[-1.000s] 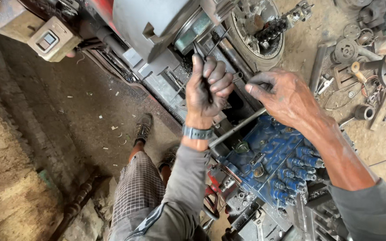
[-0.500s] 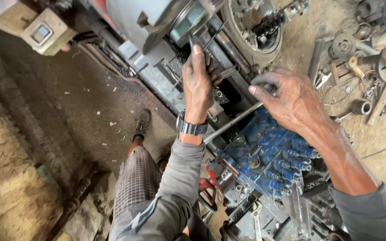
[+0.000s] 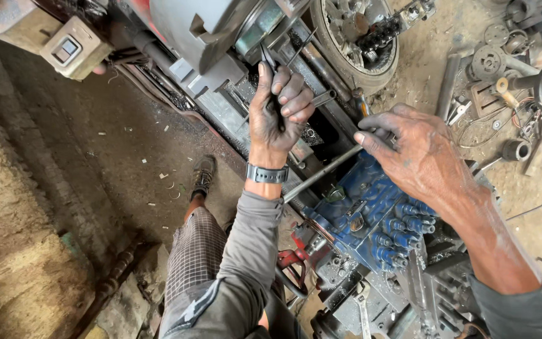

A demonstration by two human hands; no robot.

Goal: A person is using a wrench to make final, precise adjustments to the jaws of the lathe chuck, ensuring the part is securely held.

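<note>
Left hand (image 3: 278,110) grips a dark tool above the blue pump (image 3: 371,220); right hand (image 3: 418,154) clasps the steel rod (image 3: 321,174), which slants down-left.

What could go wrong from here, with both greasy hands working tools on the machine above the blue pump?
The left hand grips a thin dark tool with greasy fingers; it could slip and knuckles may strike the grey machine body. The right hand bears on a long steel rod over the blue pump block; if the rod slips, that hand could hit the fittings. Loose parts on the ground look like a trip hazard.
</note>
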